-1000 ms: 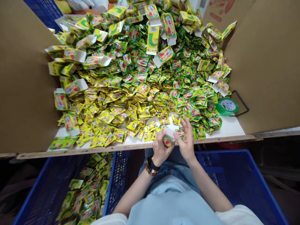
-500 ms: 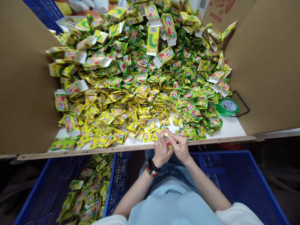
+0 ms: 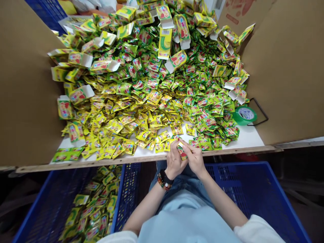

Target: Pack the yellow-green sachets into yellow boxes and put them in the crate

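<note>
At the table's front edge, my left hand (image 3: pixel 174 158) is closed round a small printed carton (image 3: pixel 182 152), mostly hidden by the fingers. My right hand (image 3: pixel 194 159) grips the same carton from the other side, thumb and fingers at its upper end, where a white part shows. Just beyond my hands lie small yellow sachets (image 3: pixel 141 135) in a heap towards the left. Green sachets (image 3: pixel 205 123) are heaped towards the right. Several open cartons (image 3: pixel 177 61) with white flaps rest on and around the heaps.
Cardboard walls (image 3: pixel 286 77) flank the white tabletop (image 3: pixel 249 136). A green tape roll (image 3: pixel 244 115) sits at the right by a dark wire frame. Below on the left, a blue crate (image 3: pixel 117 206) holds many filled cartons (image 3: pixel 97 206); another blue crate (image 3: pixel 268 199) stands below right.
A little more of the carton's white upper end shows between my fingers. Both hands stay on it at the table edge; the view has shifted slightly.
</note>
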`<state>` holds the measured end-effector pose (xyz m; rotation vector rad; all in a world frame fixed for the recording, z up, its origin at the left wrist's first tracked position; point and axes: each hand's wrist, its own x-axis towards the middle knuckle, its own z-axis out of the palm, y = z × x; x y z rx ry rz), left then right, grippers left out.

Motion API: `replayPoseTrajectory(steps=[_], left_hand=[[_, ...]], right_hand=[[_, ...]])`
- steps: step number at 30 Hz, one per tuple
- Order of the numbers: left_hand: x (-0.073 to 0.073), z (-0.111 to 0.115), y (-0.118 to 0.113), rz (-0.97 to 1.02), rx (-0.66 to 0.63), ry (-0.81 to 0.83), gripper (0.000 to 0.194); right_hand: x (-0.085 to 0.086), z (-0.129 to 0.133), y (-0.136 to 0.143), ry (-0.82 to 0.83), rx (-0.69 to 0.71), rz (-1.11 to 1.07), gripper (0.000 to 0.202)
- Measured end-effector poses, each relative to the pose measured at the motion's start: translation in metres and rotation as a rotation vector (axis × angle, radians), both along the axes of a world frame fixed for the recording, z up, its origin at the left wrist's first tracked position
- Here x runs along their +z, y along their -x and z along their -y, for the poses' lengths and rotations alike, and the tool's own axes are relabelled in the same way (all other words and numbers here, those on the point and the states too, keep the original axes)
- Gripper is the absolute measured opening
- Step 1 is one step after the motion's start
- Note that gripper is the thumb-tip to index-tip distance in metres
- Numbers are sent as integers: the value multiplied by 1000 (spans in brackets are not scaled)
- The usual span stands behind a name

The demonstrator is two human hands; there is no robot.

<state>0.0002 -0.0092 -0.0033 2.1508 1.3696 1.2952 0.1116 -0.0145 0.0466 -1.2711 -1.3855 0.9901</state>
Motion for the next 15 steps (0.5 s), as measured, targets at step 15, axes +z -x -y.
replayPoseTrajectory(steps=[15], left_hand=[[18, -2, 41, 146, 142, 140, 55]], right_hand=[[-8, -5, -32, -164, 158, 273, 45]])
